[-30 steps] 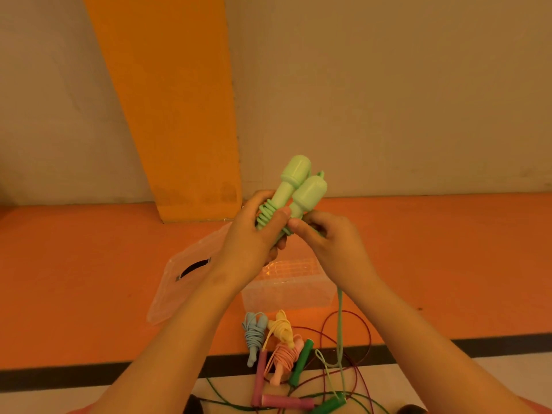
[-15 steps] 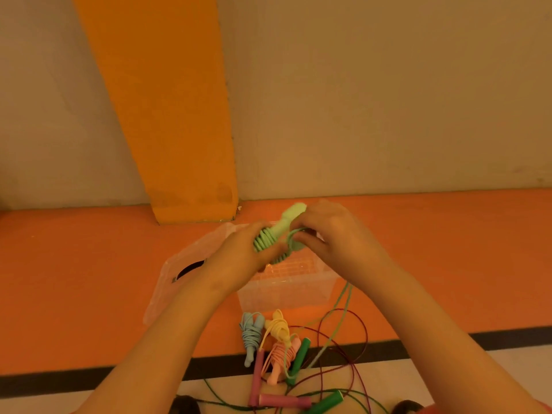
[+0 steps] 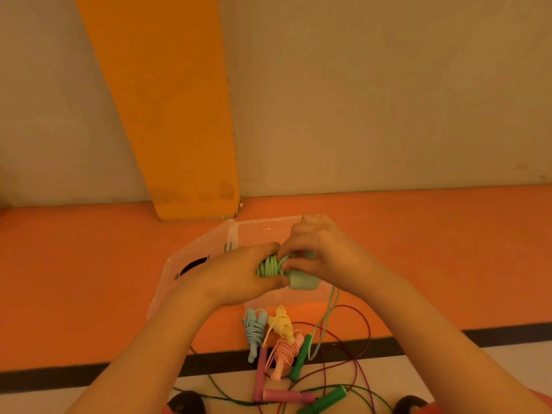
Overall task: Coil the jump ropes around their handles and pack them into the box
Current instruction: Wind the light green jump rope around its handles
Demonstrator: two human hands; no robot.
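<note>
We held the mint-green jump rope (image 3: 270, 265) in the middle of the frame, in front of the clear plastic box (image 3: 268, 222). Our left hand (image 3: 236, 276) gripped the paired handles, its fingers curled round the wound turns. Our right hand (image 3: 322, 252) pinched the cord beside the handle ends, fingers curled on it. Many turns sat tight on the handles, but a loose tail (image 3: 325, 318) hung toward the lower right, so we judged this coil mostly done, not finished.

Below the box, on the orange floor (image 3: 89, 264), three ropes lay already coiled and close together: the blue rope (image 3: 254, 330), the yellow rope (image 3: 280, 324) and the pink rope (image 3: 283, 354). At the bottom of the frame the green-handled rope (image 3: 301, 357) and the pink-handled rope (image 3: 286, 395) sprawled uncoiled, their cords crossing.

The lid (image 3: 173, 294) lay off, left of the box. We could make out no rope inside, though our hands hid part of it. By our reckoning, one wrap needed finishing, two ropes needed coiling, and all the packing remained.
</note>
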